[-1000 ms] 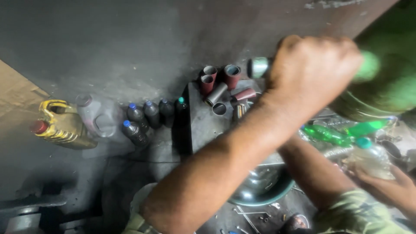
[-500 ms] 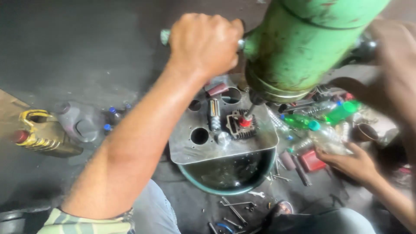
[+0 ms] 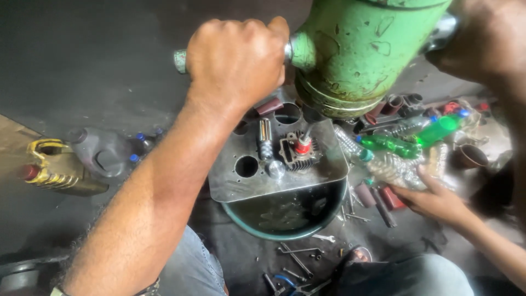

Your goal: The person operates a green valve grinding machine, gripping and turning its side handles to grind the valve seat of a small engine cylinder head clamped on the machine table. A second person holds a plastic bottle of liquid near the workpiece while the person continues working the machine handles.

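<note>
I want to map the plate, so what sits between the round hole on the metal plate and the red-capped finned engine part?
In the head view, a ribbed chrome cylinder stands between the round hole and the finned part.

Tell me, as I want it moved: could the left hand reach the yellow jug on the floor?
Probably not just now: the left hand is clenched round the handle of the green machine. Nothing lies between that arm and the yellow jug, so the path itself looks free.
</note>
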